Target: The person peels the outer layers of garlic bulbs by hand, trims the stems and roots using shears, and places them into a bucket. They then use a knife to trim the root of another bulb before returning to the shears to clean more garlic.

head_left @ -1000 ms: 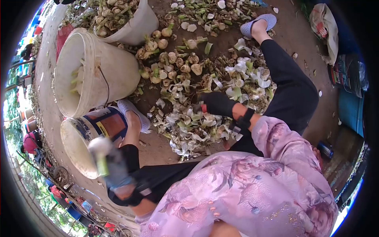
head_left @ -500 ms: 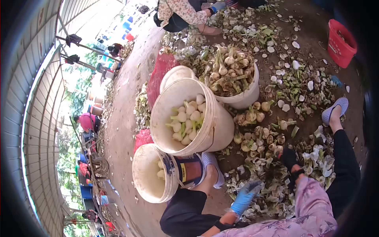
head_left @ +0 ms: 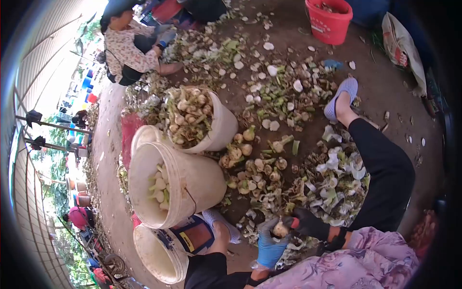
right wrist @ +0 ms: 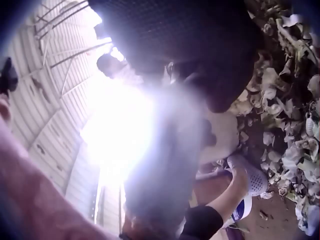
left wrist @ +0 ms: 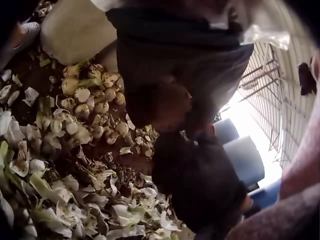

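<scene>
My left hand [head_left: 270, 246], in a blue glove, holds a garlic bulb [head_left: 280, 229] low over the peelings in the head view. The right hand [head_left: 310, 225], black-gloved, meets it from the other side, its fingers curled round a small red thing [head_left: 294, 222] whose kind is mostly hidden. Both gloves look dark and close together in the left wrist view, with the bulb [left wrist: 172, 106] in shadow between them. Glare washes out the left glove [right wrist: 167, 155] in the right wrist view. Unpeeled garlic bulbs [head_left: 260, 174] lie in a pile just beyond the hands.
A large white bucket [head_left: 204, 185] holds peeled bulbs; a smaller labelled bucket [head_left: 180, 267] lies beside my foot. Behind stands a tub [head_left: 226, 120] of untrimmed garlic. Peelings [head_left: 332, 188] cover the ground between my legs. Another person [head_left: 130, 53] squats near a red bucket [head_left: 329, 24].
The left hand carried a white bulb by the smaller bucket, then came back empty, and now holds an unpeeled one. My right hand reached to the pile and drew back to the left hand.
</scene>
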Demonstrator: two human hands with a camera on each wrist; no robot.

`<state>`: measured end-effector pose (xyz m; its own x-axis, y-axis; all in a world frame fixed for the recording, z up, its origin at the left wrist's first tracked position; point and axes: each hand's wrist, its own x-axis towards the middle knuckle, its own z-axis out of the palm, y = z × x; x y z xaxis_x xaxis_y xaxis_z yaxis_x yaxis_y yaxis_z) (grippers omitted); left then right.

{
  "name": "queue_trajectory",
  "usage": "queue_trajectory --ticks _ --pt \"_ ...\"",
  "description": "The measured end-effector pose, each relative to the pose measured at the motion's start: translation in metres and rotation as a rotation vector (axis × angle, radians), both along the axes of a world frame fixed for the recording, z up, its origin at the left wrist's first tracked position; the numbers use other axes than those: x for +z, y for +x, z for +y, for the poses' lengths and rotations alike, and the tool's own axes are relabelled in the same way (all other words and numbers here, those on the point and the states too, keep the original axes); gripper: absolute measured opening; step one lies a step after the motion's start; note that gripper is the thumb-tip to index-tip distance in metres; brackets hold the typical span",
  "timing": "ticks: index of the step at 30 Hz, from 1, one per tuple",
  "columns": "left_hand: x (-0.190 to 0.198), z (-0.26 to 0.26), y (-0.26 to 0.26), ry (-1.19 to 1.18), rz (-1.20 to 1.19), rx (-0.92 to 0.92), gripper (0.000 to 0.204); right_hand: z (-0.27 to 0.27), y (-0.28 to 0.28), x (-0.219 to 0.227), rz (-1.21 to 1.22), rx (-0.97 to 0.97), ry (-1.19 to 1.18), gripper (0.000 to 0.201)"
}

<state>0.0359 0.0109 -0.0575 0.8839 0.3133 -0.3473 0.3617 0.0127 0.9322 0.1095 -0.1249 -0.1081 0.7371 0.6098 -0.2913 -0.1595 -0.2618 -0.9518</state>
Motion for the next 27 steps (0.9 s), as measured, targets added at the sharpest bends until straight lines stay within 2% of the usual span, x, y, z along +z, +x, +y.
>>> queue_trajectory --ticks 1,2,4,6,8,10,12,13,14,15,16,17,18,19,20,21,22,23,24,26,27 --pt "0.003 0.001 0.0 0.209 -0.08 -0.05 0.057 0.006 0.006 0.01 -0.053 0.044 -0.197 0.044" --pt "0.005 0.001 0.002 0.412 -0.156 -0.108 0.056 0.007 0.014 0.023 0.153 0.009 -0.131 0.047" --pt "0.014 0.004 0.012 0.458 -0.154 -0.124 0.054 0.007 0.022 0.025 0.14 0.059 -0.11 0.04" --pt "0.011 0.005 0.015 0.408 -0.144 -0.11 0.054 0.008 0.026 0.032 0.345 -0.073 0.216 0.032" --pt "0.015 0.004 0.021 0.397 -0.145 -0.116 0.055 -0.003 0.049 0.055 0.462 0.153 0.018 0.025" --pt "0.012 0.005 0.022 0.356 -0.141 -0.094 0.055 -0.006 0.047 0.045 0.604 0.133 0.183 0.025" --pt "0.014 0.003 0.024 0.074 -0.082 0.043 0.057 -0.008 0.049 0.047 0.5 0.046 0.383 0.029" --pt "0.019 0.0 0.028 0.014 -0.044 0.08 0.056 -0.008 0.048 0.038 0.26 0.074 0.314 0.033" --pt "0.023 -0.002 0.031 -0.049 0.004 0.113 0.056 -0.01 0.052 0.039 0.128 0.127 0.197 0.033" --pt "0.019 -0.002 0.032 -0.112 0.02 0.158 0.054 -0.007 0.048 0.044 0.205 -0.017 0.263 0.03" --pt "0.016 -0.003 0.029 -0.173 0.048 0.202 0.053 -0.007 0.04 0.029 0.109 -0.01 0.149 0.026" --pt "0.023 -0.008 0.027 -0.219 0.099 0.247 0.052 -0.004 0.047 0.044 0.143 -0.029 0.155 0.025" --pt "0.029 -0.011 0.035 -0.257 0.114 0.286 0.052 -0.003 0.051 0.055 0.338 -0.036 0.117 0.024" --pt "0.028 -0.015 0.039 -0.212 0.129 0.295 0.042 -0.002 0.051 0.048 0.433 -0.066 0.231 0.022" --pt "0.029 -0.015 0.036 -0.209 0.124 0.293 0.042 -0.001 0.047 0.038 0.528 -0.096 0.349 0.021" --pt "0.031 -0.012 0.033 -0.583 0.172 0.319 0.04 -0.003 0.045 0.032 0.52 -0.095 0.355 0.021" --pt "0.035 -0.009 0.031 -0.958 0.219 0.336 0.043 -0.008 0.043 0.026 0.557 -0.052 0.465 0.019" --pt "0.038 -0.004 0.034 -1.199 0.271 0.316 0.054 -0.013 0.04 0.025 0.597 -0.007 0.573 0.018" --pt "0.039 0.0 0.034 -1.318 0.251 0.204 0.057 -0.019 0.043 0.047 0.883 0.016 0.719 0.015" --pt "0.043 0.01 0.043 -1.355 0.414 0.057 0.053 -0.028 0.03 0.04 0.041 0.029 0.553 0.013" --pt "0.027 0.004 0.045 -1.109 0.408 0.215 0.049 -0.027 0.025 0.035 0.253 -0.021 0.576 0.013"
